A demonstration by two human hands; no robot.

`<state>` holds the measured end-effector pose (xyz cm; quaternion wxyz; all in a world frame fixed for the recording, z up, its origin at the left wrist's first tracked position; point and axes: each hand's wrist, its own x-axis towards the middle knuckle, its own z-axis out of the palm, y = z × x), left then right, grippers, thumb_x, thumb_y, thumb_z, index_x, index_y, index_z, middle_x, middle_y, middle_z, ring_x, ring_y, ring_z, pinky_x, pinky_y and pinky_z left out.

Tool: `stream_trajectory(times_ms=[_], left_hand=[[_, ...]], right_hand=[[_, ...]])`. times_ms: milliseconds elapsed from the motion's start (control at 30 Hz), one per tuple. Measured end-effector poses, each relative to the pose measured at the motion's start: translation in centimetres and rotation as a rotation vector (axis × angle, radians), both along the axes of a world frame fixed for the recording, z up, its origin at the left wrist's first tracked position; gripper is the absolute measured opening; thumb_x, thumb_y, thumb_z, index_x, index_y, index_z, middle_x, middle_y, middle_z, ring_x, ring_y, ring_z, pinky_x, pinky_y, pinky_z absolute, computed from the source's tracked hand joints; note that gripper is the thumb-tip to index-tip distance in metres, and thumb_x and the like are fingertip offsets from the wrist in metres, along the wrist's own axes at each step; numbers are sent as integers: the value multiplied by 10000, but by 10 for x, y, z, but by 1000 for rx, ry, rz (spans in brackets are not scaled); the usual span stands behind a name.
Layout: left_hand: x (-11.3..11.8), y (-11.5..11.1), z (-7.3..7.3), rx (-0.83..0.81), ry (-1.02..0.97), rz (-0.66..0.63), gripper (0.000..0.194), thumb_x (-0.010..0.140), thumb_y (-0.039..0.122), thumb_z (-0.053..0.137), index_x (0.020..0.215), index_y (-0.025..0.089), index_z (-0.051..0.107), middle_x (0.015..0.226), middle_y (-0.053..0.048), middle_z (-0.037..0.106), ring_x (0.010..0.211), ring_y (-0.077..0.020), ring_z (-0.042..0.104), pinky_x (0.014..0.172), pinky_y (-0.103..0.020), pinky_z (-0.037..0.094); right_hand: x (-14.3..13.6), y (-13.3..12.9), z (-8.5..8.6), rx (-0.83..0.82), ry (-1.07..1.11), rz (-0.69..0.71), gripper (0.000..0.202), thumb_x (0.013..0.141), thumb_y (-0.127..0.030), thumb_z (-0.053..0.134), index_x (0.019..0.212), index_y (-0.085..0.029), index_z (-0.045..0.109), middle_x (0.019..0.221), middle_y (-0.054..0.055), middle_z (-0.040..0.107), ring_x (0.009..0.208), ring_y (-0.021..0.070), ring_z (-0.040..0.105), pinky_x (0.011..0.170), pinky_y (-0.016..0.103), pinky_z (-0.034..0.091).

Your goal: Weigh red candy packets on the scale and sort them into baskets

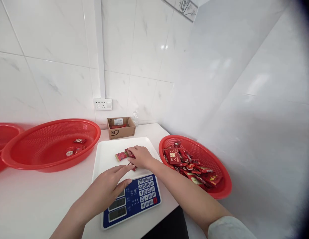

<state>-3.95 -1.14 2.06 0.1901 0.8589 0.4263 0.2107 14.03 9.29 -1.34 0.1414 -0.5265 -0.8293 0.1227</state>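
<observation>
A white electronic scale (102, 166) with a blue keypad panel stands in front of me, and small red candy packets lie on its pan. My right hand (141, 156) is over the pan, its fingers and thumb closed about a dark red packet (130, 153). Beside that packet lies a pink-and-red one (121, 156) with a gold end. My left hand (108, 182) reaches in from the lower left, fingers stretched and thumb apart. Its fingertips are at another small red packet (134, 167), partly covered; whether they press on it I cannot tell.
A red basket (225, 184) at right holds many red packets. Another red basket (50, 167) at left has several packets inside, with part of a further red basket (7, 127) beyond. Behind the scale sit a cardboard box (123, 132) and a clear plastic bottle (135, 117), near the tiled wall.
</observation>
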Motion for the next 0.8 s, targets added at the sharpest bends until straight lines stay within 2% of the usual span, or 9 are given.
stream_trajectory(times_ms=[100,200,367,400,467,533,633,700,800], left_hand=[[2,2,-2,-19,1,3,399,925,371,381,1320,347,432,1256,-7,596,1103,-214,583,873,-329,491],[2,5,-3,-25,20,27,390,924,397,365,1296,330,464,1267,-17,589,1111,-228,579,873,-341,492],[0,7,-4,-45,56,85,418,915,461,339,1295,338,464,1295,-15,568,1151,-251,553,891,-375,489],[-1,7,-5,-48,57,83,422,913,469,337,1295,341,464,1297,-13,566,1155,-251,550,895,-377,487],[-1,8,-6,-52,57,79,424,912,480,334,1292,345,465,1302,-8,562,1160,-249,545,902,-377,484],[-1,9,-8,-59,62,85,427,909,489,335,1291,350,466,1305,-6,559,1160,-251,544,899,-376,487],[-1,11,-11,-54,68,88,430,906,495,337,1294,356,462,1310,-5,555,1164,-253,542,898,-372,487],[-1,11,-12,-55,75,86,437,905,503,334,1303,367,451,1315,0,551,1167,-253,540,903,-373,483],[0,11,-12,-69,91,95,452,901,520,329,1317,379,435,1313,3,551,1165,-254,541,902,-378,484]], right_hand=[[3,1,2,16,46,-28,221,873,-274,466,1031,-226,613,1041,58,666,973,207,578,859,338,384],[26,1,12,31,118,-117,305,943,-304,312,1042,-204,582,982,52,674,900,178,595,792,298,424],[106,-15,41,-10,178,-298,434,958,-327,175,1131,-171,541,1093,89,638,1001,202,572,863,352,435],[125,-22,45,-62,173,-297,437,954,-350,192,1135,-185,554,1105,79,640,1001,199,583,854,344,451],[163,-37,49,-210,133,-266,365,902,-419,383,1144,-234,584,1112,46,657,957,192,621,809,313,486],[195,-53,43,-333,62,-280,418,784,-403,587,1172,-246,592,1154,57,650,1004,222,619,818,313,491],[224,-72,23,-395,-58,-407,640,611,-358,738,1208,-191,579,1262,146,576,1127,333,541,888,416,450],[231,-78,9,-391,-102,-470,666,586,-345,750,1209,-184,576,1266,165,566,1143,361,519,891,440,433],[229,-79,-3,-345,-101,-509,443,666,-319,691,1094,-221,631,1134,115,643,1040,314,582,837,386,442]])
